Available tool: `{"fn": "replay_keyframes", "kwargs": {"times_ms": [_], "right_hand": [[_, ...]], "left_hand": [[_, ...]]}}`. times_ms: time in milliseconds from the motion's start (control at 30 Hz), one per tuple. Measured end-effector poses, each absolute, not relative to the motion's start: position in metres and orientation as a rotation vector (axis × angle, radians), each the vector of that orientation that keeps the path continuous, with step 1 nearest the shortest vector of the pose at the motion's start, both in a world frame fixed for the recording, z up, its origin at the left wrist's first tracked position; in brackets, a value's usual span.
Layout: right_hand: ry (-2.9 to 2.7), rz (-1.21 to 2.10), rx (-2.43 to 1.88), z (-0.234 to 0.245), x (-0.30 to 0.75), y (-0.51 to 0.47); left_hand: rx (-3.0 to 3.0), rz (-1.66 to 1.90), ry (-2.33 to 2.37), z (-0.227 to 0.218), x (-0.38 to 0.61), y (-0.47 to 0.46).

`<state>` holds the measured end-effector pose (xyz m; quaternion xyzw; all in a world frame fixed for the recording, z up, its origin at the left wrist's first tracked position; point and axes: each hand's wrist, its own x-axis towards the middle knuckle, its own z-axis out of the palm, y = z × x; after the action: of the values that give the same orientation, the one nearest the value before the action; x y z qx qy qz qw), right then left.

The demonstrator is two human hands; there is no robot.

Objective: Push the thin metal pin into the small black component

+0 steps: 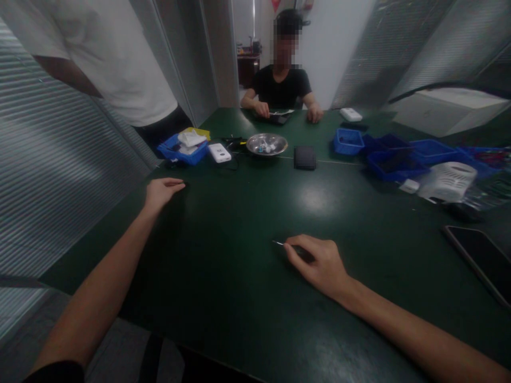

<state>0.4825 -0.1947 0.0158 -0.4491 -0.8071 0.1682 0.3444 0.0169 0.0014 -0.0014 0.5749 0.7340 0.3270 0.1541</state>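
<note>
My left hand (159, 192) is at the left of the green table (223, 229), its fingers pinched together. A small dark thing shows at the fingertips, too small to name. Nearer the middle, my right hand (319, 260) is closed around a thin metal-tipped tool (278, 243). Its bright tip points left, just over the table top; the rest is hidden in the hand. Beyond the hands lie a dark square pad (305, 158), a steel dish (255, 152) holding small white parts, and a white device (220, 153) with a cable.
Blue baskets stand at the back left (195, 157) and right (348, 142). A white vented device (451, 181) and a phone (481, 260) lie at the right. Across the table sits a co-worker (279, 88), hands on the table; another person (115, 64) stands at the left.
</note>
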Motion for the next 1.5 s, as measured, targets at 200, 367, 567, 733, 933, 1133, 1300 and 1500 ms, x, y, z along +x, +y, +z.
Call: {"fn": "replay_keyframes", "kwargs": {"times_ms": [200,367,567,733,933,1133,1300,1500], "right_hand": [[-2.090,0.457,-1.151,0.016,0.483,-0.195],[-2.090,0.464,-1.164,0.017,0.484,-0.195],[-2.081,0.477,-1.157,0.018,0.484,-0.195],[-2.089,0.472,-1.156,0.017,0.485,-0.195],[-2.088,0.456,-1.152,0.013,0.485,-0.194],[-2.084,0.464,-1.158,0.014,0.484,-0.194],[-2.077,0.482,-1.204,0.015,0.483,-0.194],[-2.083,0.481,-1.249,0.014,0.480,-0.192]], "left_hand": [[1.650,0.960,2.119,0.001,0.021,-0.002],[1.535,0.999,2.069,-0.006,0.016,0.007],[1.534,1.000,2.065,-0.009,0.013,0.012],[1.754,0.907,2.144,0.001,0.023,0.004],[2.197,0.726,2.193,0.002,0.033,-0.002],[2.314,0.639,2.181,-0.001,0.030,-0.004],[2.248,0.667,2.024,0.007,0.031,-0.007],[2.431,0.553,1.330,0.023,0.106,-0.041]]}}
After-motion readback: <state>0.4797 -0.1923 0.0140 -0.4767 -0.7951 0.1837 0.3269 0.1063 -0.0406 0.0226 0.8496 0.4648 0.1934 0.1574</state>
